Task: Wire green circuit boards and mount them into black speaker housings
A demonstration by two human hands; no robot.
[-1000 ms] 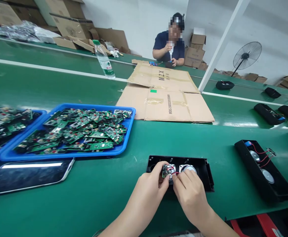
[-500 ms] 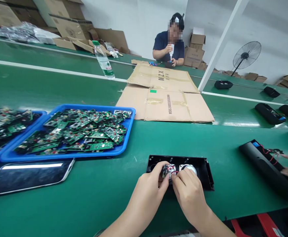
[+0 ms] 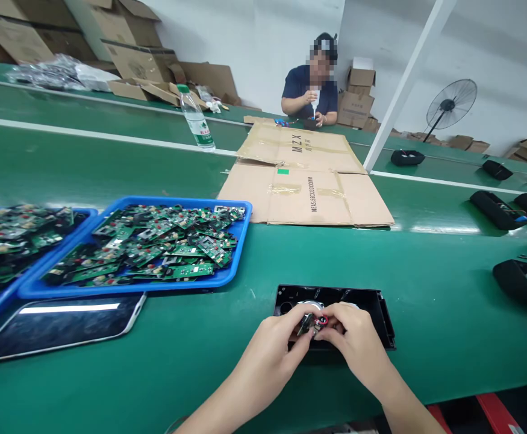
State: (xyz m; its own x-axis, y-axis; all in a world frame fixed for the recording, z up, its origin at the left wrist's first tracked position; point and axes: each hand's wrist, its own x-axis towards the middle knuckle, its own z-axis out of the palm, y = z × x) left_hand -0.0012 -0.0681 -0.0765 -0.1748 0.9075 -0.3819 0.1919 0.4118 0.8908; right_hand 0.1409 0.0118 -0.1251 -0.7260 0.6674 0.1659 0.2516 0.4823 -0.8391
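Observation:
A black speaker housing (image 3: pixel 376 310) lies open on the green belt in front of me, with a silver speaker cone partly showing inside. Over its middle my left hand (image 3: pixel 274 349) pinches a small green circuit board (image 3: pixel 307 322). My right hand (image 3: pixel 356 343) is closed on the red wires (image 3: pixel 321 320) at that board, fingertips touching those of the left hand.
A blue tray (image 3: pixel 238 253) heaped with green circuit boards sits to the left, a second one (image 3: pixel 1 301) beyond it, and a phone (image 3: pixel 59 325) lies in front. Flattened cardboard (image 3: pixel 308 187), a water bottle (image 3: pixel 199 123), black housings (image 3: pixel 498 211) at right, a seated person (image 3: pixel 311 90) at the far end.
Both hands drew slightly closer together over the housing. A co-worker's hand at the right took the neighbouring black housing and moved it away to the right edge.

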